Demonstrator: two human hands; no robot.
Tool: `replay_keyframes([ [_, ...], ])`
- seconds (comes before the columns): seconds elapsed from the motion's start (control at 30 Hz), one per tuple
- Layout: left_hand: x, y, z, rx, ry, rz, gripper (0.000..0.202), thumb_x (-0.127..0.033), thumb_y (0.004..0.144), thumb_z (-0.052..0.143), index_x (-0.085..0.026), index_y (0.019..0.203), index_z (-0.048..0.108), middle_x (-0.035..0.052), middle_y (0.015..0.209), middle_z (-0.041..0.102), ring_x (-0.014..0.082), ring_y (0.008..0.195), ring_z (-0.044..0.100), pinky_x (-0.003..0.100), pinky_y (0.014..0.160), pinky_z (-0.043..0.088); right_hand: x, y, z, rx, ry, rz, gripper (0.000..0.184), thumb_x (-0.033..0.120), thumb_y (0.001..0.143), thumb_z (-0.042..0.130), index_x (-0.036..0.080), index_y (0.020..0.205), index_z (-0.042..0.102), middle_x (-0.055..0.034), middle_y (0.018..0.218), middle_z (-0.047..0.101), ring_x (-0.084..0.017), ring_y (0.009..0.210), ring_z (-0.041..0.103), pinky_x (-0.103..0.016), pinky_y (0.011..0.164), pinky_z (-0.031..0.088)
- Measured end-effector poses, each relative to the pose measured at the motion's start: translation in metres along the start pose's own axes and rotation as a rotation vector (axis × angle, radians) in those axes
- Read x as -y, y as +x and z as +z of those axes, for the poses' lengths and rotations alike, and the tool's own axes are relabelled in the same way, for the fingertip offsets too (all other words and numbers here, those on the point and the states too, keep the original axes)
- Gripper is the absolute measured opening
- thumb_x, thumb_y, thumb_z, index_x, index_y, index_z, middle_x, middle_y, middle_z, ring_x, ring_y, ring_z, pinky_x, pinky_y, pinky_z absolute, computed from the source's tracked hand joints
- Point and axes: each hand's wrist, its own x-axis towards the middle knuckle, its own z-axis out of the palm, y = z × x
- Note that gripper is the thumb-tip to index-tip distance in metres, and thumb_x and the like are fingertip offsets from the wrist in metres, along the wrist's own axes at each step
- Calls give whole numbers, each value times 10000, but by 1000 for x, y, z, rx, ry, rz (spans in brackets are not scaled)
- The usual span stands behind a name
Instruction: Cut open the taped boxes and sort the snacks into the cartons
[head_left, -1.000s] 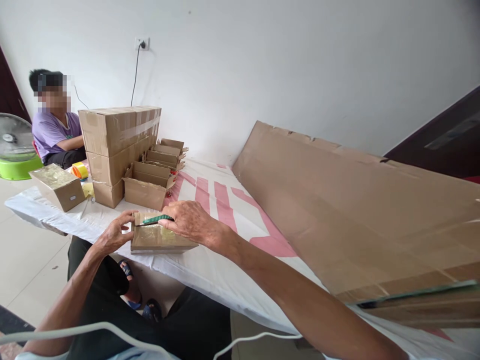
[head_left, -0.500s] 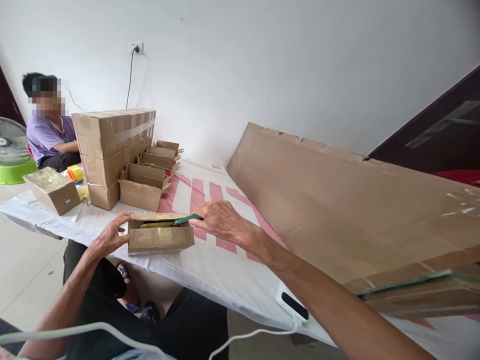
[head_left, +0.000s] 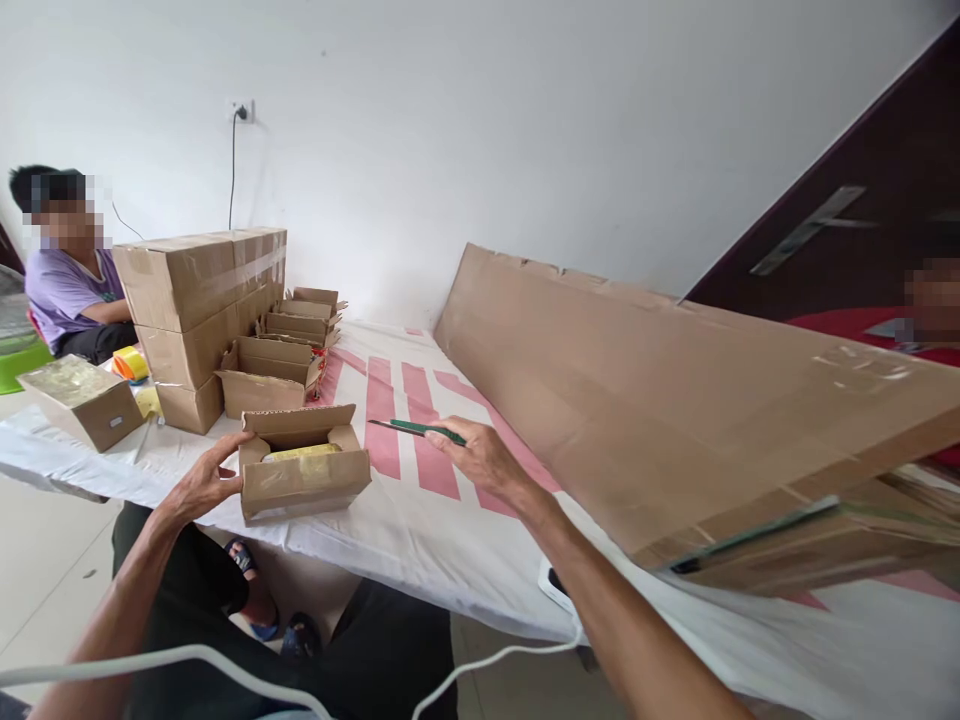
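Observation:
A small cardboard box (head_left: 304, 487) stands upright at the table's near edge with its back flap raised. Something yellow (head_left: 306, 452) lies inside, only partly visible. My left hand (head_left: 206, 482) is closed on the box's left end, fingers at the back corner and thumb on the near side. To the right of the box, my right hand (head_left: 480, 455) grips a green-handled knife (head_left: 409, 427) above the cloth. Its thin blade points left, apart from the box.
Stacked cartons (head_left: 202, 280) rise at the left, with opened small boxes (head_left: 266, 375) beside them. A taped box (head_left: 82, 400) and a yellow tape roll (head_left: 130, 364) sit further left. A large cardboard sheet (head_left: 637, 400) leans at right. One person (head_left: 71, 290) sits left, another (head_left: 930, 310) far right.
My right hand has drawn the knife out of the box and moved right. The box's flap has swung up, uncovering the yellow contents. The camera view has shifted right.

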Motion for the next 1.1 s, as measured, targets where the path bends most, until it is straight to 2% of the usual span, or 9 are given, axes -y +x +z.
replay_keyframes([
  [0.13, 3, 1, 0, 26, -132, -73, 1075, -603, 691, 956, -220, 1609, 547, 216, 1699, 491, 482, 1567, 444, 522, 1071, 613, -50, -36, 64, -101, 34, 139, 406, 499, 1002, 465, 212, 1155, 707, -99, 1054, 758, -269, 928, 705, -380, 836, 539],
  [0.23, 4, 1, 2, 33, -175, -100, 1224, -599, 614, 1008, -224, 1656, 488, 230, 1756, 391, 504, 1610, 362, 546, 1091, 603, -73, -65, 111, -120, -88, 237, 334, 431, 1022, 434, 224, 1122, 676, -115, 1074, 734, -294, 1014, 689, -400, 869, 536],
  [0.37, 1, 2, 6, 48, -141, -99, 1341, -587, 570, 1030, -242, 1706, 406, 239, 1775, 346, 513, 1610, 355, 590, 1115, 583, -82, -86, 141, -101, -264, 287, 294, 350, 1015, 443, 199, 1128, 669, -162, 1138, 704, -338, 1114, 644, -473, 958, 507],
  [0.47, -4, 2, 6, 68, -73, -91, 1398, -596, 556, 1028, -248, 1728, 351, 245, 1780, 324, 504, 1598, 378, 618, 1149, 554, -72, -77, 139, -164, -178, 272, 338, 412, 1020, 457, 198, 1148, 685, -180, 1193, 696, -363, 1182, 618, -535, 1019, 496],
  [0.57, -8, 2, 4, 86, -8, -87, 1424, -598, 554, 1023, -264, 1741, 310, 233, 1779, 319, 498, 1599, 377, 630, 1168, 537, -46, -51, 130, -192, 237, 225, 520, 619, 1031, 456, 205, 1229, 702, -179, 1277, 706, -337, 1208, 659, -515, 1049, 532],
  [0.7, -8, 4, 0, 109, 45, -86, 1415, -600, 579, 1010, -268, 1747, 283, 224, 1776, 304, 482, 1605, 374, 614, 1195, 521, 7, -21, 121, 23, 711, 242, 782, 833, 964, 480, 194, 1356, 702, -174, 1331, 744, -340, 1220, 707, -494, 973, 603],
  [0.87, -9, 5, -12, 154, 20, -91, 1395, -638, 583, 998, -274, 1740, 309, 207, 1795, 298, 474, 1607, 388, 612, 1240, 475, 63, -33, 118, 13, 606, 121, 660, 606, 897, 718, 230, 1432, 632, -136, 1410, 710, -318, 1266, 680, -477, 1048, 566],
  [1.0, -13, 6, -24, 220, -43, -107, 1345, -629, 576, 1002, -277, 1716, 381, 175, 1788, 359, 462, 1579, 447, 602, 1284, 419, 83, -53, 113, 60, 561, 188, 580, 487, 865, 762, 230, 1358, 596, -123, 1310, 730, -276, 1080, 716, -430, 932, 585],
  [1.1, -15, 9, -25, 219, -45, -112, 1313, -616, 569, 1001, -283, 1699, 420, 159, 1780, 385, 455, 1582, 447, 587, 1283, 424, 91, -50, 108, 56, 490, 250, 637, 485, 843, 787, 244, 1381, 545, -112, 1333, 711, -256, 1028, 708, -417, 902, 570],
])
